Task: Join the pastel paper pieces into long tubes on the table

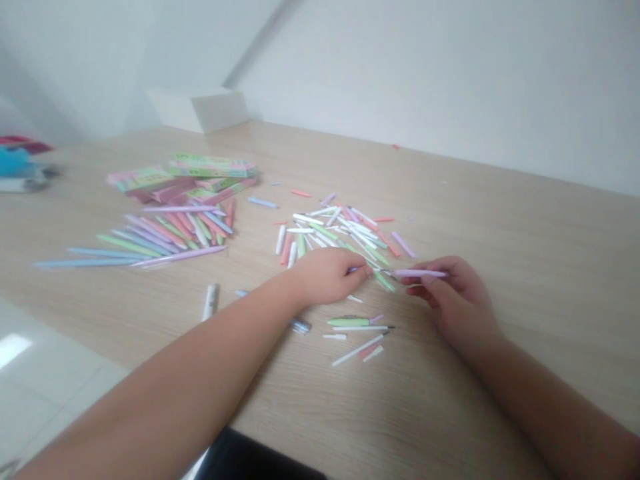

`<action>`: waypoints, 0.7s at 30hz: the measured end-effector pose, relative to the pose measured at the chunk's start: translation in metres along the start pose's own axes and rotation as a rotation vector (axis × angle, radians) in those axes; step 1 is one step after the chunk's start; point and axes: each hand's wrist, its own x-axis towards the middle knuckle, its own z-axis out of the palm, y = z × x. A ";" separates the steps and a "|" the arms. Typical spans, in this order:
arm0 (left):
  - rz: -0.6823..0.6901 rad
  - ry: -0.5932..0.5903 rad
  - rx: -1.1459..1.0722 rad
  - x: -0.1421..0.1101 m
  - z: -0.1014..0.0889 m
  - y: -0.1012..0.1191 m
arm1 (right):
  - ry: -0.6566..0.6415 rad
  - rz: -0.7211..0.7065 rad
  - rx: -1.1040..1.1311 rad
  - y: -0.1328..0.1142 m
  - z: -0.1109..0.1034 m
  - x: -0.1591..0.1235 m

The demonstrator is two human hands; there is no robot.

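The right fingers (pixel 411 280) were closed on a slim lilac plastic pen barrel (pixel 430 273), the left fingers (pixel 363 268) curled so that any grip was hidden — a careless brush could scatter the loose heap of pastel pen parts (pixel 340 233) just ahead of them across the pale wooden tabletop (pixel 525 213).

A white box (pixel 197 110) sits at the far edge of the wooden table (pixel 500 220), against the wall (pixel 450 67). Printed pastel packets (pixel 210 167) lie piled at left, past them blurred blue and red items (pixel 15 161). Tile floor (pixel 43 393) shows below.
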 end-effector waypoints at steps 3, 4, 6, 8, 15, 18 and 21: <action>0.003 0.002 -0.005 0.000 0.001 0.000 | 0.027 0.028 0.046 0.002 0.000 0.002; 0.004 0.002 -0.004 0.000 0.001 0.000 | 0.029 0.042 0.054 0.002 0.000 0.002; 0.005 0.001 0.003 0.000 0.001 0.000 | 0.017 0.059 0.055 0.004 0.000 0.004; 0.005 -0.003 0.006 0.001 0.001 -0.001 | -0.017 0.065 0.037 0.007 -0.001 0.005; -0.015 -0.010 0.003 0.001 0.002 -0.002 | -0.084 0.102 0.087 0.009 -0.003 0.005; -0.025 -0.014 -0.006 0.001 0.001 -0.001 | -0.069 0.107 0.113 0.009 -0.002 0.005; -0.032 -0.017 -0.009 0.001 0.001 -0.001 | -0.055 0.104 0.094 0.010 -0.003 0.006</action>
